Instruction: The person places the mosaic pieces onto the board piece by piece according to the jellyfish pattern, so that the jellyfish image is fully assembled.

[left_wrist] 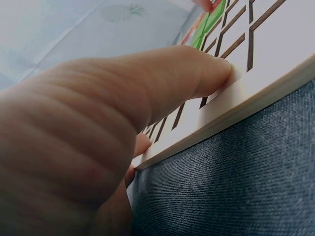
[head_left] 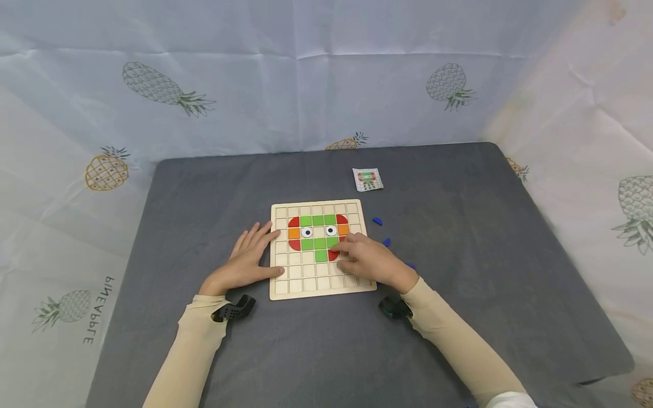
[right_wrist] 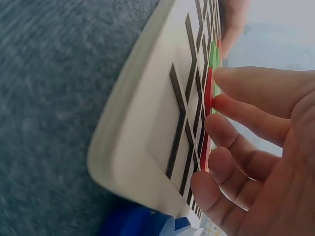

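I have the left hand [head_left: 244,263] at the wooden board's [head_left: 322,286] nine o'clock, fingers spread straight, thumb and fingertips resting on it, likely to steady it. The right hand [head_left: 369,258] comes in from three o'clock, fingertips at the lowest red piece [head_left: 333,255]; I cannot tell pinch from press, presumably to seat it flat. Blue pieces [head_left: 377,221] lie past the right edge, perhaps for easy reach. Picture card [head_left: 367,179]: one o'clock, face up, probably for reference.
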`<state>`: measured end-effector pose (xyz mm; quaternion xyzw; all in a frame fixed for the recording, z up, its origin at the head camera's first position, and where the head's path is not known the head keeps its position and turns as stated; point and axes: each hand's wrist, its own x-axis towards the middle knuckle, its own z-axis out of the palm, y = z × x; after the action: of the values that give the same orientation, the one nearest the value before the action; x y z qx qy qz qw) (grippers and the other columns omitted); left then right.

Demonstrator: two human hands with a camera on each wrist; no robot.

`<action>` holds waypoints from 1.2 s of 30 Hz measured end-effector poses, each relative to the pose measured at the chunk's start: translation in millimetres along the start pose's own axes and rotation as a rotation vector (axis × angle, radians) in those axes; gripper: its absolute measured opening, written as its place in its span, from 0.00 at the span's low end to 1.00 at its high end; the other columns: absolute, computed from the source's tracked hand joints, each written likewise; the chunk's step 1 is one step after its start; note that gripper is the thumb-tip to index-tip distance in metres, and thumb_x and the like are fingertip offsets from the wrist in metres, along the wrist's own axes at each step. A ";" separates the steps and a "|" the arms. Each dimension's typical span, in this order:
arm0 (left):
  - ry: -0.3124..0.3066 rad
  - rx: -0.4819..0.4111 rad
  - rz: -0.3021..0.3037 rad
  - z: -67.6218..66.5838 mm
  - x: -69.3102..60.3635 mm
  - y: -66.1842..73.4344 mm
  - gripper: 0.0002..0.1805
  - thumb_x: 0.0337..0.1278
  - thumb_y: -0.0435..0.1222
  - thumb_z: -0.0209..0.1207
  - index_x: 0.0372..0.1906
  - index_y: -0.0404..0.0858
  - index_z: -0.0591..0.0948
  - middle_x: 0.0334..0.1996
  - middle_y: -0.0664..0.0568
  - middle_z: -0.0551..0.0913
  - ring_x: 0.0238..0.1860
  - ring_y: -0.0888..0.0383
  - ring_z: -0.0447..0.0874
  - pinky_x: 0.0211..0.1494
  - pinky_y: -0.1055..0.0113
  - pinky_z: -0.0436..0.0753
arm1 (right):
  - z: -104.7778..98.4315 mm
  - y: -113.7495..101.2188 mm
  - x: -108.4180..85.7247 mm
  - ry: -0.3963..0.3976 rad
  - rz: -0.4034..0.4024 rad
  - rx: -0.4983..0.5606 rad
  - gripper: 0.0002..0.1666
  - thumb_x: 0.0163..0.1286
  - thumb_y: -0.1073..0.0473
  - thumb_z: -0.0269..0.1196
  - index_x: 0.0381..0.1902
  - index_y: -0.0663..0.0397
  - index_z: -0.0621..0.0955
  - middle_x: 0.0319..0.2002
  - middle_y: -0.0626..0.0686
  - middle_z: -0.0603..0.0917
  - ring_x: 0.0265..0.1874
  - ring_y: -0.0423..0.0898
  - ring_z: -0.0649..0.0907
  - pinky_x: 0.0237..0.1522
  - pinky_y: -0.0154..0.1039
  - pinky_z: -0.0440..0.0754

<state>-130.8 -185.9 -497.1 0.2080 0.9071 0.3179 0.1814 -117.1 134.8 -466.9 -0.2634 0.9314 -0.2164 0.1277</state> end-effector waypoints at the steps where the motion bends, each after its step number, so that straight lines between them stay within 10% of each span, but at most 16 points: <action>1: 0.001 0.001 0.000 0.0 0.1 0.0 0.51 0.58 0.53 0.67 0.81 0.45 0.55 0.84 0.48 0.40 0.84 0.43 0.29 0.82 0.42 0.31 | 0.6 -0.5 0.2 0.000 0.003 -0.004 0.20 0.68 0.57 0.68 0.57 0.51 0.85 0.43 0.47 0.83 0.36 0.41 0.73 0.34 0.33 0.74; 36: 0.001 0.002 -0.004 0.2 1.1 0.3 0.51 0.58 0.53 0.67 0.81 0.44 0.55 0.84 0.47 0.40 0.84 0.43 0.29 0.82 0.42 0.31 | 11.9 -10.5 8.9 0.082 0.109 -0.012 0.12 0.66 0.57 0.69 0.46 0.52 0.85 0.36 0.45 0.76 0.35 0.42 0.72 0.32 0.34 0.73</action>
<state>-131.5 -185.1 -497.3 0.2061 0.9080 0.3165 0.1812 -115.7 117.9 -473.5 -0.2039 0.9501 -0.2141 0.0993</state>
